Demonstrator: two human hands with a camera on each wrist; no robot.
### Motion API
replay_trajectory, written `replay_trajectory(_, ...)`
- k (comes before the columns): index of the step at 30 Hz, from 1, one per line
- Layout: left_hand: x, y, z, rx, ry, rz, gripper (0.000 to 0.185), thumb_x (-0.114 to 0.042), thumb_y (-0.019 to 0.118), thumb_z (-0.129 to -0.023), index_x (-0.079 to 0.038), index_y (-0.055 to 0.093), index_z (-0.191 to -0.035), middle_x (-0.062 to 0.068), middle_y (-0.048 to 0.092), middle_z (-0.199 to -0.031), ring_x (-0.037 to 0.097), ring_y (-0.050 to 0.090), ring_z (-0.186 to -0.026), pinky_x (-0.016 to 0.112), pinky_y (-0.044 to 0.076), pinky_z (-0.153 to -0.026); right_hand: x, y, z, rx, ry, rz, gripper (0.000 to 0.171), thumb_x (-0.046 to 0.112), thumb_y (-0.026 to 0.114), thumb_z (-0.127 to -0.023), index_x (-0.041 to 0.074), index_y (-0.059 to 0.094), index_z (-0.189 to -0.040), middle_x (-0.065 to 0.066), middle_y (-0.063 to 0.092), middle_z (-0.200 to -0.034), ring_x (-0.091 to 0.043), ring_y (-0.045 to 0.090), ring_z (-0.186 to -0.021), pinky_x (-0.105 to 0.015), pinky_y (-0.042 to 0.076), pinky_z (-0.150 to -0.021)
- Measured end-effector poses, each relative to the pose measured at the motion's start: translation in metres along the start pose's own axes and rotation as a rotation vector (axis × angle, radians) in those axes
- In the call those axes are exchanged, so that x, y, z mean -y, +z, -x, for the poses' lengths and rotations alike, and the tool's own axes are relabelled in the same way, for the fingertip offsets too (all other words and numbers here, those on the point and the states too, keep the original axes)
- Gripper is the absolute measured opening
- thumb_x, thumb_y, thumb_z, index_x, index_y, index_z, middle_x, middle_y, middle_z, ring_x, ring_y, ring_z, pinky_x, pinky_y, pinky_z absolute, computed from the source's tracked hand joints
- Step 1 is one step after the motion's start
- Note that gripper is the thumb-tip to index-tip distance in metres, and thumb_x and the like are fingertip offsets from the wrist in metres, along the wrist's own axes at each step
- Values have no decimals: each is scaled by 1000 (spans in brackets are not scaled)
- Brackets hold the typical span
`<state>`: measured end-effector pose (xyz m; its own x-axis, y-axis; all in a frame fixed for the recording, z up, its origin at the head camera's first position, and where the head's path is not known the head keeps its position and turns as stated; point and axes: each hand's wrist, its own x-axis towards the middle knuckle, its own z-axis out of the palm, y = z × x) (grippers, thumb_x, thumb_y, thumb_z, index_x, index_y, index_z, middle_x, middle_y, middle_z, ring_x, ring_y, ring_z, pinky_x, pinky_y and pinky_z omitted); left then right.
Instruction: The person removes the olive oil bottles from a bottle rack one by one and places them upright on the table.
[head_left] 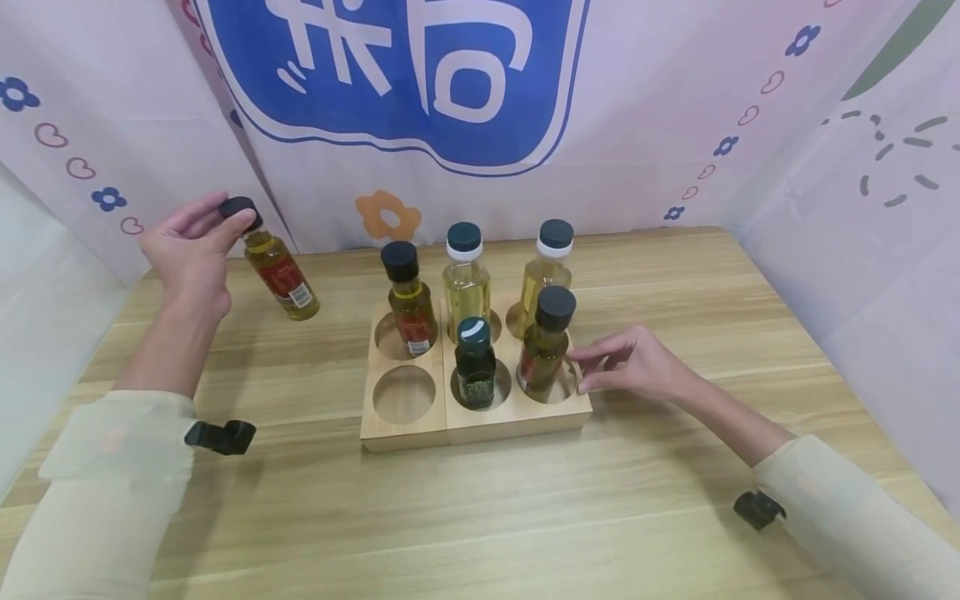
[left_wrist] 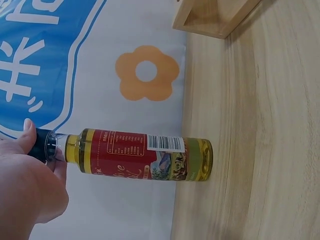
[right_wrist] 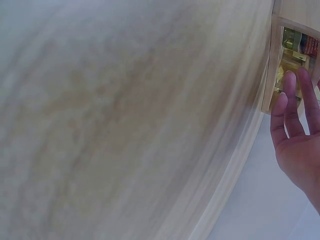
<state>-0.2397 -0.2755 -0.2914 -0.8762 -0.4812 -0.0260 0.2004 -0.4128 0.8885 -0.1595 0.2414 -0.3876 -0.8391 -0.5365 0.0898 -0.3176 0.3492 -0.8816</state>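
My left hand (head_left: 197, 242) grips the black cap of a small olive-oil bottle (head_left: 280, 271) with a red label, tilted with its base on the table at the far left; the left wrist view shows the same bottle (left_wrist: 145, 155) and my left hand (left_wrist: 30, 175) round its cap. A wooden six-hole rack (head_left: 408, 425) stands mid-table with five bottles in it; the front-left hole (head_left: 404, 394) is empty. My right hand (head_left: 626, 362) rests with straight fingers against the rack's right side, beside a dark-capped bottle (head_left: 546, 342). The right wrist view shows those fingers (right_wrist: 290, 100) at the rack's edge.
In the rack stand a red-labelled bottle (head_left: 408, 304), two pale oil bottles (head_left: 467, 275) (head_left: 550, 262) and a small dark green bottle (head_left: 475, 362). A printed cloth backdrop (head_left: 480, 125) closes the table's far and side edges. Bare wooden table (head_left: 480, 517) lies in front.
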Motion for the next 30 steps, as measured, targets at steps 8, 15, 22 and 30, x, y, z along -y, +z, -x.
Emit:
replay_trajectory(8, -2, -2, -1, 23, -19, -33, 46, 10, 93, -67, -6, 80, -108, 2, 80, -97, 13, 76, -96, 17, 59, -85, 1, 0, 0, 0, -2, 14, 38, 1, 89, -78, -3, 76, -113, -13, 79, -99, -15, 75, -84, -31, 64, -76)
replay_trajectory(15, -3, -3, 1, 30, -26, -68, 48, 6, 95, -67, -8, 80, -110, 1, 80, -100, 13, 75, -100, 16, 58, -86, 1, 0, 0, 0, -7, 13, 37, 1, 88, -79, -3, 76, -113, -13, 79, -99, -14, 75, -85, -30, 64, -77)
replay_trajectory(22, -4, -3, 1, 28, -15, -90, 48, 5, 95, -66, -8, 80, -110, 0, 80, -98, 12, 75, -98, 14, 58, -87, 1, 0, 0, -1, -2, 15, 38, 0, 89, -77, -3, 76, -113, -12, 79, -98, -14, 75, -84, -30, 64, -76)
replay_trajectory(30, -8, -4, 3, 57, -6, -118, 46, 9, 93, -69, -8, 80, -109, -1, 80, -101, 12, 72, -106, 13, 57, -89, 1, 0, 0, -3, 1, 13, 38, 1, 89, -77, -4, 76, -113, -13, 79, -99, -13, 75, -85, -30, 64, -76)
